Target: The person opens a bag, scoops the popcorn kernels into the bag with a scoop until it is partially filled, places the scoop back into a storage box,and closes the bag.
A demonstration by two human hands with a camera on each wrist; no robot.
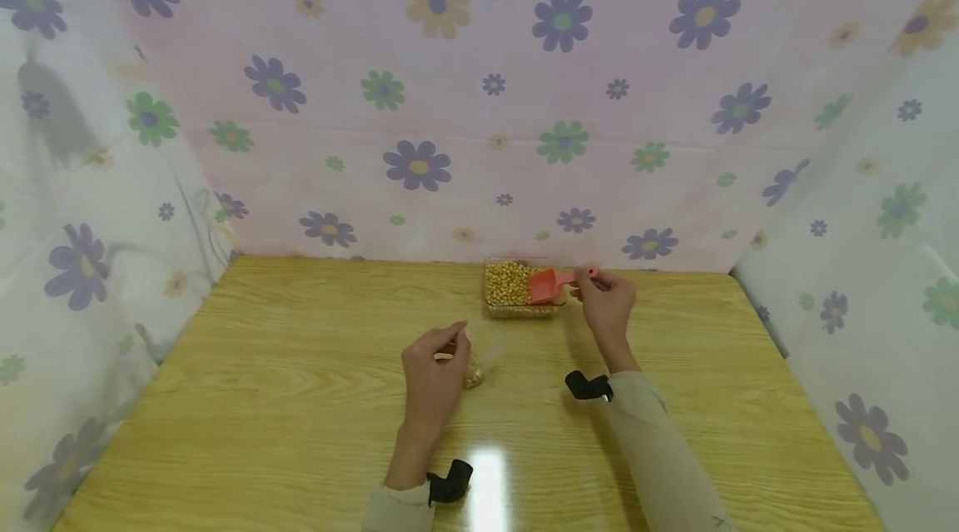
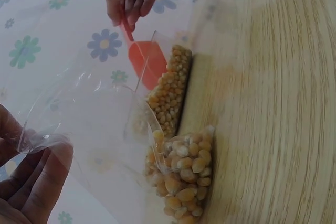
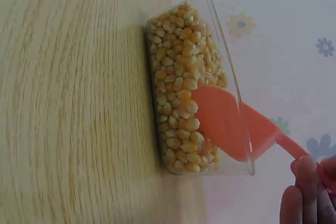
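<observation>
Red scoop (image 1: 543,287) touches corn (image 1: 507,282) in box (image 1: 522,312); right fingers (image 3: 306,176) pinch scoop's handle (image 3: 291,147). Left fingers (image 2: 46,190) pinch bag (image 2: 97,135) of corn.

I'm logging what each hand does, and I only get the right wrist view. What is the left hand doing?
Observer: The left hand pinches the upper part of a clear plastic bag.
Operator: Thanks. Is that bag empty?
Observer: No, corn kernels are gathered in its lower part.
Operator: And where is it relative to the container I see?
Observer: In the head view, the bag is apart from the container, nearer to the person.
</observation>
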